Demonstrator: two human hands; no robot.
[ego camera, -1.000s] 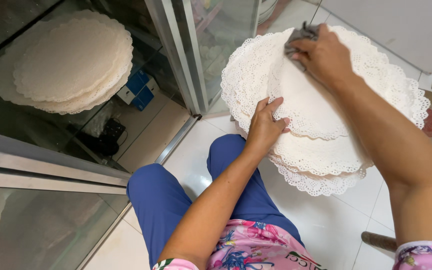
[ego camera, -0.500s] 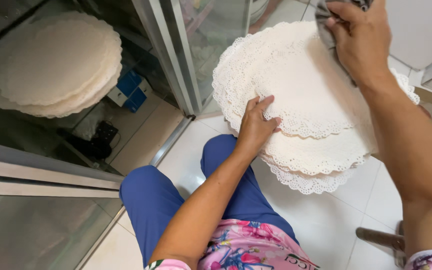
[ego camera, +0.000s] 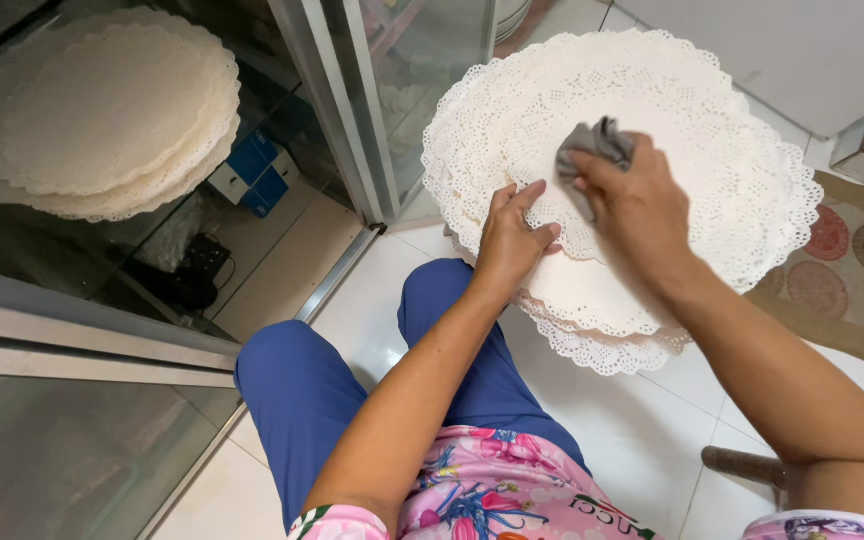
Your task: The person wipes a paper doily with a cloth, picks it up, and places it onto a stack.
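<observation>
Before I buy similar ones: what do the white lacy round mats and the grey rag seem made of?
The mats look like rigid white plastic, perhaps melamine: matte, with pierced lace rims that hold flat in a stack. The rag, bunched in the right hand, looks like soft woven cloth, crumpled in folds.

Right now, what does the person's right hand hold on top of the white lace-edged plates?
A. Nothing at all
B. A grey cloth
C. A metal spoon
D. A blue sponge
B: the right hand grips a crumpled grey cloth and presses it on the top plate of the white lace-edged stack, while the left hand rests flat on the stack's near edge.
</observation>
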